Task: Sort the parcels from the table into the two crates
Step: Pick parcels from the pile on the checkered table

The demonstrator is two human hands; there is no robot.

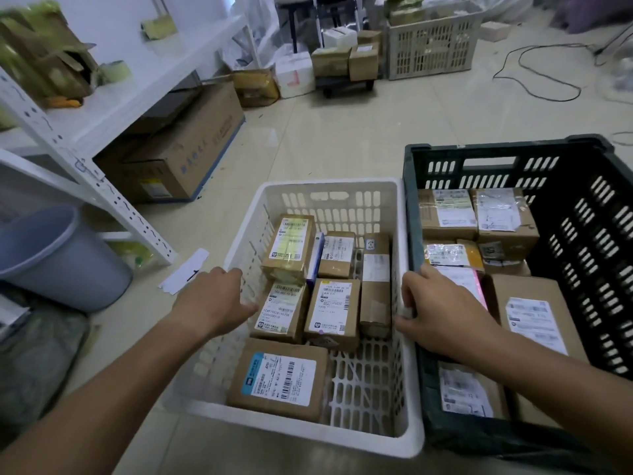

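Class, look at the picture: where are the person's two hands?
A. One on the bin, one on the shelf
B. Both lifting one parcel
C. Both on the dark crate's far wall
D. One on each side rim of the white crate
D: the left hand grips the white crate's left rim and the right hand grips its right rim, beside the dark crate.

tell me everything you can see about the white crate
The white crate is plastic by its look, with slotted walls and a grid floor, open-topped and upright on the tiled floor. Its right wall stands against the dark crate. Inside lie several brown cardboard parcels with labels, mostly toward the far and left side; bare floor grid shows near right. The left hand grips its left rim, the right hand its right rim.
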